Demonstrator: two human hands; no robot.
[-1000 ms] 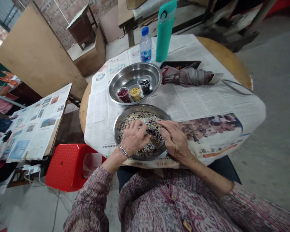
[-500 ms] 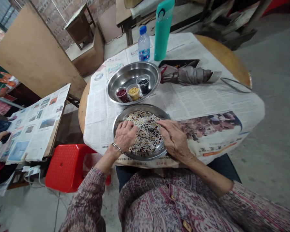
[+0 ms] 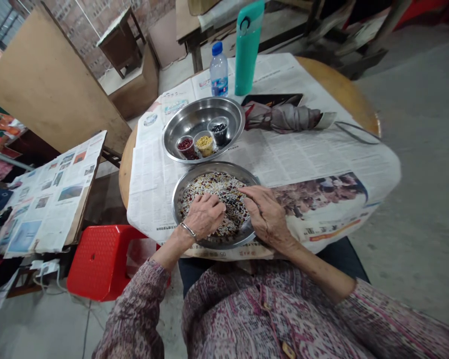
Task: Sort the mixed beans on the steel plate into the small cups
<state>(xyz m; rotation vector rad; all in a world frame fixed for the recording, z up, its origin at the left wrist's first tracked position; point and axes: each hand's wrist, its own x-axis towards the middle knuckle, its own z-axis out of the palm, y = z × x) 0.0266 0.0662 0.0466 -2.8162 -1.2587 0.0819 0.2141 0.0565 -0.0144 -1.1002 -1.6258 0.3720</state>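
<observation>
A steel basin [image 3: 177, 204] in front of me holds mixed grains and beans [image 3: 209, 185], white, dark, red and yellow. My left hand [image 3: 205, 214], with a silver bracelet at the wrist, is over the middle of the mix. Its fingers are bent down and closed, and the fingertips and anything in them are hidden. At the basin's right rim is my right hand [image 3: 266, 213], fingers stretched out over the grains and thumb apart. Beyond stands a second steel basin [image 3: 187, 115] with clear cups of red beans [image 3: 186, 147], yellow beans [image 3: 204, 144] and black beans [image 3: 219, 133].
Newspaper [image 3: 149, 174] covers the round table. Behind the basins are a water bottle [image 3: 219, 70], a teal flask [image 3: 247, 50], a dark tray [image 3: 273, 99] and a folded umbrella [image 3: 288, 117]. A red stool [image 3: 101, 259] stands left, near another newspaper-covered table [image 3: 60, 192] with a person's hand.
My left hand has moved right across the grains, from the basin's left side toward its middle. The right hand stays at the right rim. The view has shifted slightly.
</observation>
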